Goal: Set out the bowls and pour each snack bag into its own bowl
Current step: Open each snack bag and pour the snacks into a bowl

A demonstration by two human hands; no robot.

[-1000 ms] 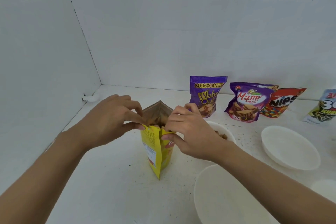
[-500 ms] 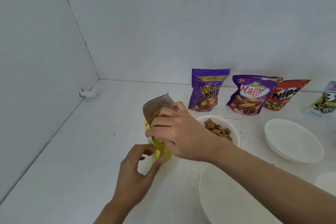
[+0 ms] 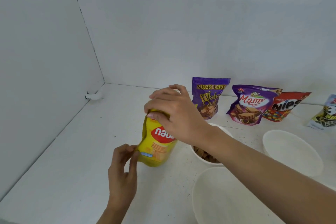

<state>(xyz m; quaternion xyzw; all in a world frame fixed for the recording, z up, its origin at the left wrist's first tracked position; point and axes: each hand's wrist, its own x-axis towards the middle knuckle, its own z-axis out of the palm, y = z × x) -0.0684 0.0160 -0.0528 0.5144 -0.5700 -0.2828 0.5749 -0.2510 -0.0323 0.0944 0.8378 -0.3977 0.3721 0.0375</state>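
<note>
- White walls are meeting in a corner at 11 o'clock, and a white tabletop [image 3: 72, 169] is filling the lower view.
- The yellow snack bag [image 3: 156, 143] is standing upright near centre; whether its base is touching the tabletop cannot be told.
- The right hand [image 3: 174, 112] is gripping the bag's top, with fingers curled over the mouth and the thumb pressing the front panel.
- The left hand [image 3: 123, 169] is pinching the bag's lower edge at 8 o'clock between thumb and fingertips.
- At 3 o'clock of the bag, a filled bowl [image 3: 205, 156] of brown pieces is sitting partly under the right forearm. A near empty bowl [image 3: 227, 196] is lying at 5 o'clock and a far empty bowl [image 3: 291, 152] beyond it.
- A row of other snack bags [image 3: 251, 105] is lining the wall at 1 to 2 o'clock.
- Judged step: pouring. The left hand should be raising the base slowly while the right is steering the mouth low over one bowl, so the pieces are not scattering.
</note>
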